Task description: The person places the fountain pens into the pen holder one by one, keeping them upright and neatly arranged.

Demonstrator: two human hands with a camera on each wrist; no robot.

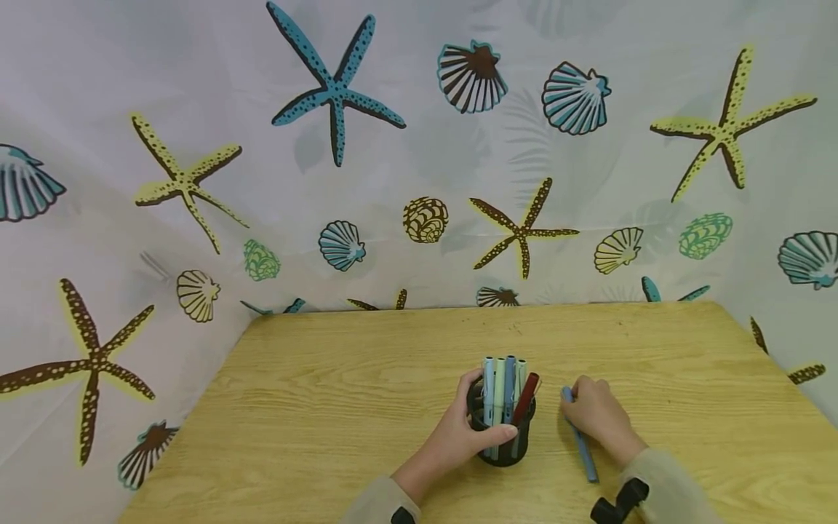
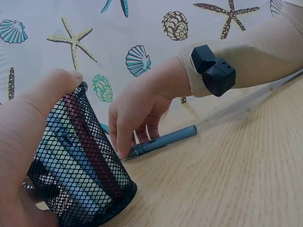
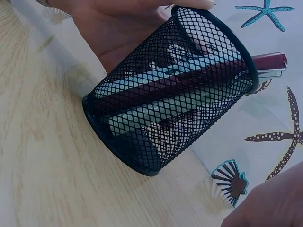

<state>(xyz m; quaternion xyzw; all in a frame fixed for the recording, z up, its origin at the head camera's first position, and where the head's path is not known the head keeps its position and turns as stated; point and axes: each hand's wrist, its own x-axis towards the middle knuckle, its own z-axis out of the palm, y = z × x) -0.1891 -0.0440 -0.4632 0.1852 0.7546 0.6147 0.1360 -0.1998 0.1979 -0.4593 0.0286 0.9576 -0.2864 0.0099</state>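
Landmark: black mesh pen cup (image 1: 500, 429), upright on the wooden table (image 1: 327, 407), near the person's edge.

Left hand (image 1: 458, 433) wraps the pen cup from its left side, thumb across the front wall and fingers curled round the back. The left wrist view confirms the grip: a thumb tip lies at the rim and the palm is against the mesh. Inside stand several pens: pale blue, mint, darker blue, and a dark red pen (image 1: 526, 399) leaning toward the cup's right rim.

The loose blue pen (image 1: 581, 444) lies flat on the table just right of the pen cup, not touching it. Its long axis runs roughly away from the person, far end tilted slightly toward the cup, near end pointing back to the right sleeve.

Right hand (image 1: 599, 415) rests over the far half of the blue pen, fingers bent down onto it. In the left wrist view the fingertips (image 2: 124, 150) meet the barrel near one end, where something thin and metallic pokes out, while the rest of the barrel lies clear toward the wrist. Whether the pen is pinched or merely pressed I cannot tell; it is not lifted.

Right hand is clearly the nearer to the blue pen. From that hand the cup mouth lies left and above, a short way off.
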